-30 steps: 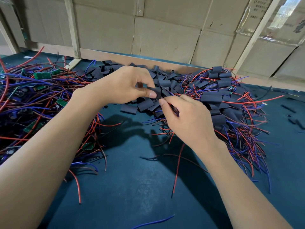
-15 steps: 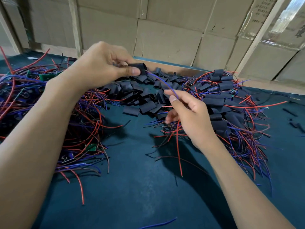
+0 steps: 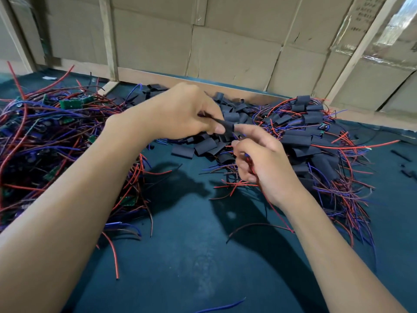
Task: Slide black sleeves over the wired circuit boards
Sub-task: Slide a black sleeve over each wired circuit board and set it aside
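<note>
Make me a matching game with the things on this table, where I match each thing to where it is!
Things:
1. bare green circuit boards
2. loose black sleeves
3. sleeved boards
4. held sleeve

Places:
A. heaped at the right of the table, trailing red and blue wires
B. pinched in the left hand, above the table
C. in the wire tangle at the left
D. piled in the middle, behind both hands

Pairs: 1-C, 2-D, 3-A, 4-B. The right hand grips red and blue wires beside the held sleeve.
</note>
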